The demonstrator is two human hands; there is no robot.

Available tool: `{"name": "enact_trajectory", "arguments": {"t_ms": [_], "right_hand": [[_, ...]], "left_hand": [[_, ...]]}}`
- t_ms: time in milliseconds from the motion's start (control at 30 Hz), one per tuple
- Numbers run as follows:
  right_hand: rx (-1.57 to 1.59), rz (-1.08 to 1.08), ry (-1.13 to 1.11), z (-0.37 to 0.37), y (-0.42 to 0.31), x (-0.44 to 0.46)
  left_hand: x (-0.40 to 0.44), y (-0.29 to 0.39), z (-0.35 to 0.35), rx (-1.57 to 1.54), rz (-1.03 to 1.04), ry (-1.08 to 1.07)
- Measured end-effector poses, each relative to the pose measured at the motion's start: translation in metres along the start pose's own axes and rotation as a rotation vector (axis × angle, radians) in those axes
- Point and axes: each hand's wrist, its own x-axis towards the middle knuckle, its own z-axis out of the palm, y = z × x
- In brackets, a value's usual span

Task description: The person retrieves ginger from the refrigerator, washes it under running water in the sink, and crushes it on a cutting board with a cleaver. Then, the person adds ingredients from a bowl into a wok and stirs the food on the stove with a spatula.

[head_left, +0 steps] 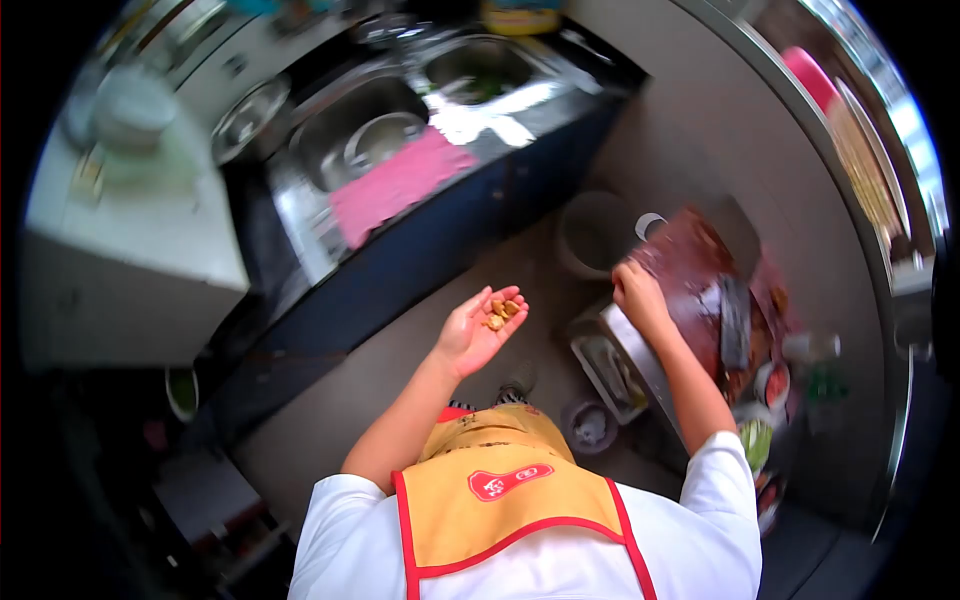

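Your left hand (478,328) is palm up, fingers extended and slightly cupped, not pinching. A few golden-brown pieces (502,313) lie loose where palm meets fingers; too blurred to name them.

Your right hand (640,290) is at the near-left corner of the reddish-brown surface (680,255), fingers curled. Can't tell if they pinch something or just rest there; the fingertips are hidden.

Around the right fingers: bin (590,235) just left and ahead, white ring-shaped item (650,226) just ahead, dark oblong item (735,322) to their right on the surface, with a flat grey sheet (740,240) ahead of it. Can't confirm whether either one has an edge.

Left fingers: bare floor (400,345) beside and under them, sink unit with pink cloth (398,188) ahead and left, well apart.

Risks, my read:
- Pieces spill to the floor. Cause: palm tilts or fingers flatten; nothing clamps them, and no surface is underneath.
- Pieces drop in the bin. Cause: tipping early if you carry them right across its mouth.
- Right fingers get nicked. Cause: sliding right blind, if the dark item or grey sheet is sharp.
- White item gets knocked off. Cause: right knuckles swinging forward; it looks close to the edge.
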Motion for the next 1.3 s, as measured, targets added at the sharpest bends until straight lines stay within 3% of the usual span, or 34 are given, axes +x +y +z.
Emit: {"name": "enact_trajectory", "arguments": {"t_ms": [133,200,233,300,333,400,433,500,633,700,867,967,1067,1200,1300], "right_hand": [[0.652,-0.136,-0.270,0.023,-0.203,0.030],[0.707,-0.404,-0.418,0.054,-0.293,0.026],[0.690,-0.565,-0.390,0.070,-0.335,0.020],[0.656,-0.801,-0.307,0.103,-0.409,0.009],[0.681,-0.871,-0.323,0.117,-0.447,0.003],[0.805,-0.726,-0.506,0.136,-0.511,-0.011],[0.804,-0.776,-0.528,0.143,-0.542,-0.013],[0.707,-0.707,-0.779,0.155,-0.601,-0.020],[0.782,-0.833,-0.732,0.192,-0.719,-0.004],[0.729,-0.933,-0.497,0.202,-0.789,0.022],[0.572,-1.008,-0.144,0.237,-0.962,0.084],[0.348,-1.006,-0.094,0.257,-1.022,0.105],[-0.017,-1.101,-0.304,0.270,-1.047,0.124],[-0.083,-1.087,-0.313,0.298,-1.044,0.155],[-0.142,-0.948,-0.256,0.281,-1.045,0.171]], "left_hand": [[-0.073,0.033,-0.066,-0.086,0.184,0.002],[-0.119,0.046,-0.107,-0.088,0.294,-0.020],[-0.149,0.050,-0.132,-0.090,0.338,-0.070],[-0.211,0.058,-0.187,-0.168,0.489,0.004],[-0.254,0.066,-0.174,-0.263,0.575,0.284],[-0.319,0.076,-0.224,-0.344,0.718,0.301],[-0.347,0.079,-0.247,-0.407,0.792,0.310],[-0.402,0.085,-0.281,-0.451,0.928,0.384],[-0.482,0.099,-0.322,-0.550,1.083,0.457],[-0.508,0.113,-0.341,-0.576,1.119,0.462],[-0.566,0.172,-0.370,-0.687,1.252,0.415],[-0.614,0.214,-0.388,-0.700,1.307,0.410],[-0.666,0.249,-0.395,-0.597,1.370,0.413],[-0.731,0.296,-0.419,-0.620,1.414,0.435],[-0.769,0.326,-0.432,-0.541,1.410,0.404]]}}
